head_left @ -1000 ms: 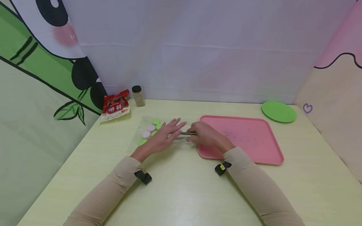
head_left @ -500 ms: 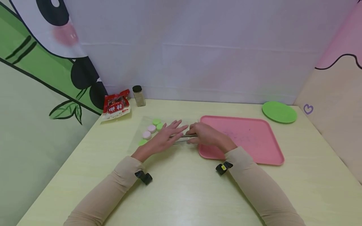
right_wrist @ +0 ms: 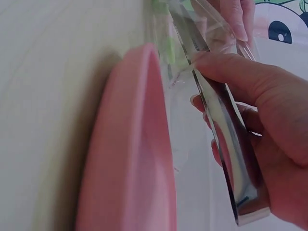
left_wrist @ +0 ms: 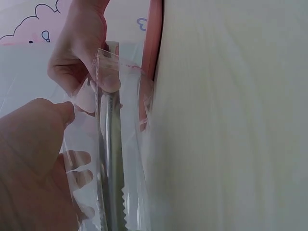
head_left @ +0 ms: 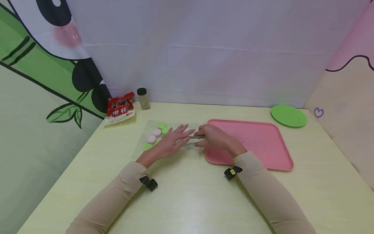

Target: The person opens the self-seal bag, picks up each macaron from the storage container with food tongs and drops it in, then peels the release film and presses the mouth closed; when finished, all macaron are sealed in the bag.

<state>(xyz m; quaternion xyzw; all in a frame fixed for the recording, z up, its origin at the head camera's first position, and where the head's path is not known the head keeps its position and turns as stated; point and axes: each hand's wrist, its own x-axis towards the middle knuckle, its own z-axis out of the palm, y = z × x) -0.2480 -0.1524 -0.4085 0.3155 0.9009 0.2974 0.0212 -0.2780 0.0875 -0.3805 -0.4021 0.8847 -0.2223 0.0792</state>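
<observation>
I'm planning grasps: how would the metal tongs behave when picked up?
The metal tongs are probably stiff, as their sides run straight. They may be slippery, given their mirror-like shine. Being long, they might tip if held near one end.

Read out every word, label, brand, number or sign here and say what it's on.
No text can be read for certain.
Red-and-white packet: white characters, too blurred.
Metal tongs: a faint marking, too small.
Black-lidded jar: no readable label.
Purple heart outline at right: a drawing, no words.
</observation>
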